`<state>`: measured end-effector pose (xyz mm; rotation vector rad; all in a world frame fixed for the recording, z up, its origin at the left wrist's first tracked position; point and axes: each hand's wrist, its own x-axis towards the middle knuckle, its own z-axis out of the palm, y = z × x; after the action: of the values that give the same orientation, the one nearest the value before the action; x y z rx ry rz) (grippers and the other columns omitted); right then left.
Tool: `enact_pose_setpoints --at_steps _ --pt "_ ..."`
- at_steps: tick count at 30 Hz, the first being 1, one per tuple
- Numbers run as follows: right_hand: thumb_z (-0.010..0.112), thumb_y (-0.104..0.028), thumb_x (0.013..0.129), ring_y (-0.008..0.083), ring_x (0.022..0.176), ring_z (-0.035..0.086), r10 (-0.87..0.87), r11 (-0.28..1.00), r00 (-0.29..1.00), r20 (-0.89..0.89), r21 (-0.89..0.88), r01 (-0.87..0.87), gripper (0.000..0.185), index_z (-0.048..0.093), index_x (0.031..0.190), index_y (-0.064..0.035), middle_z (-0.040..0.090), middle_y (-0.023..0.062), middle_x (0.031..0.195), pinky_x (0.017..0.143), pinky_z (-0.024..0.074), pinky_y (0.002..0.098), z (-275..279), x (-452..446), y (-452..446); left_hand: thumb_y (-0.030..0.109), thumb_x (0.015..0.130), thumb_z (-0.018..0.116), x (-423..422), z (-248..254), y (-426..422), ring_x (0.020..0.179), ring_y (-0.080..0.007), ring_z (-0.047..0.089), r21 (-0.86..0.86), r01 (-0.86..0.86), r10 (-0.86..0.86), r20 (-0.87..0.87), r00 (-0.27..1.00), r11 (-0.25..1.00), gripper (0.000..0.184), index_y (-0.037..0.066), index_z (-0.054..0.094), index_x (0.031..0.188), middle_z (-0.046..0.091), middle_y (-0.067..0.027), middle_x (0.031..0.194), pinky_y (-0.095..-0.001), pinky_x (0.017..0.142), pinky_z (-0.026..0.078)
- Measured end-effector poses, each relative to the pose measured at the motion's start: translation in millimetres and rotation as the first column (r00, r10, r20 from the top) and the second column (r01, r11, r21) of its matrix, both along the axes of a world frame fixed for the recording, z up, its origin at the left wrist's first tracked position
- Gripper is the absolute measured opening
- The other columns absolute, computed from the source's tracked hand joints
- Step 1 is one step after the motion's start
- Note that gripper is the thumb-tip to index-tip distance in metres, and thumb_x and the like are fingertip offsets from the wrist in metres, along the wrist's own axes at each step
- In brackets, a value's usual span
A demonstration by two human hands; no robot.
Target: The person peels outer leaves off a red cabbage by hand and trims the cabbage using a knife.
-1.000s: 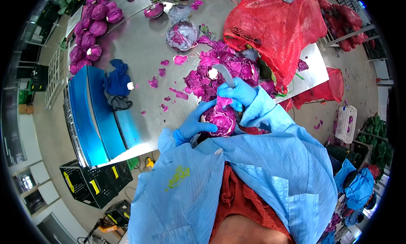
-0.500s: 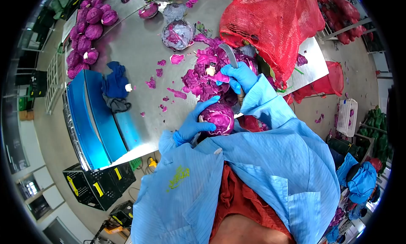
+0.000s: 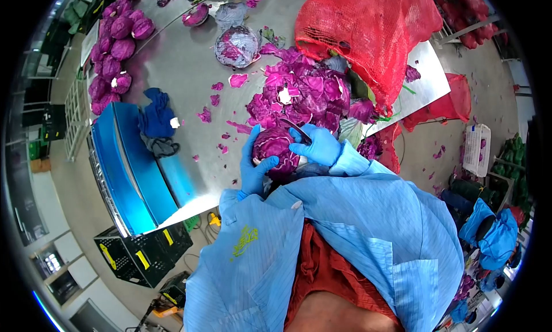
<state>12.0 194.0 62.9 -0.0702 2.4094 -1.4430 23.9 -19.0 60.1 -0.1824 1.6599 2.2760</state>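
My left hand (image 3: 253, 166), in a blue glove, is wrapped round the left side of a red cabbage (image 3: 272, 145) close to my body. On the other side, my right hand (image 3: 320, 146), gloved too, grips a knife (image 3: 296, 129); its dark curved blade lies at the cabbage's upper right. The knife's handle is mostly hidden in my fist. Just beyond the cabbage spreads a heap of loose purple leaves (image 3: 310, 90). An untrimmed red cabbage (image 3: 237, 47) with greyish outer leaves sits farther back on the metal table (image 3: 190, 67).
A red mesh sack (image 3: 368, 33) lies at the back right. Several trimmed cabbages (image 3: 122, 49) line the far left, above a blue bin (image 3: 129, 165) and a dark blue cloth (image 3: 156, 113). Black crates (image 3: 141, 251) stand on the floor at left, a white basket (image 3: 476, 151) at right.
My right hand has come down from the leaf heap to the cabbage, bringing the knife; the piece of leaf at its fingers is gone. My left hand has shifted slightly left with the cabbage.
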Motion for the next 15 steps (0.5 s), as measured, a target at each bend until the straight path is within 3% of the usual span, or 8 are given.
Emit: enact_pose_setpoints --at_steps 1,4,7,10,15 --pt "0.068 -0.044 0.081 0.023 0.07 0.062 0.026 1.0 0.999 -0.036 0.017 -0.025 0.052 0.063 0.109 -0.0005 0.064 0.0141 0.078 0.066 0.0486 0.0379 2 -1 -1 0.007 0.062 0.083 0 5 1 0.13 -0.0233 0.042 -0.009 -0.003 0.003 0.007 1.0 1.0 0.092 0.009 0.04 0.143 0.041 -0.0081 0.146 -0.0378 0.111 0.034" --pt "0.065 -0.042 0.083 0.0258 0.073 0.065 0.046 0.994 0.877 0.478 -0.108 0.006 0.054 0.06 0.114 0.0017 0.064 0.0177 0.079 0.069 0.0507 0.0397 44 -6 -2 0.009 0.062 0.085 5 7 4 0.128 -0.0238 0.044 0.006 -0.011 0.011 0.039 0.999 1.0 0.093 0.01 0.04 0.144 0.042 -0.0093 0.144 -0.0379 0.11 0.035" --pt "0.061 -0.026 0.086 0.0202 0.059 0.065 0.125 0.989 0.967 0.221 -0.099 -0.106 0.047 0.056 0.124 0.0001 0.063 0.0132 0.07 0.059 0.053 0.0363 11 3 -2 0.012 0.063 0.086 8 -3 0 0.126 -0.0243 0.046 -0.061 0.012 -0.011 0.013 1.0 0.998 0.094 0.01 0.04 0.144 0.043 -0.0099 0.141 -0.0379 0.109 0.036" --pt "0.058 -0.02 0.084 0.0246 0.062 0.066 0.111 0.993 0.994 0.012 0.027 -0.111 0.043 0.057 0.123 -0.0015 0.064 0.0175 0.073 0.061 0.0528 0.0382 -3 10 -7 0.016 0.063 0.087 11 -11 -3 0.124 -0.0245 0.047 -0.134 0.022 -0.025 -0.026 0.999 0.991 0.094 0.011 0.04 0.144 0.045 -0.01 0.137 -0.0377 0.108 0.037" --pt "0.057 -0.015 0.079 0.0317 0.064 0.066 0.061 0.991 0.998 -0.02 0.116 -0.058 0.037 0.061 0.112 -0.0003 0.063 0.023 0.075 0.061 0.0514 0.0404 -8 8 -19 0.021 0.062 0.089 13 -16 -5 0.119 -0.0247 0.05 -0.259 0.01 -0.042 -0.117 0.992 0.966 0.095 0.012 0.041 0.143 0.046 -0.0097 0.13 -0.0373 0.106 0.039"
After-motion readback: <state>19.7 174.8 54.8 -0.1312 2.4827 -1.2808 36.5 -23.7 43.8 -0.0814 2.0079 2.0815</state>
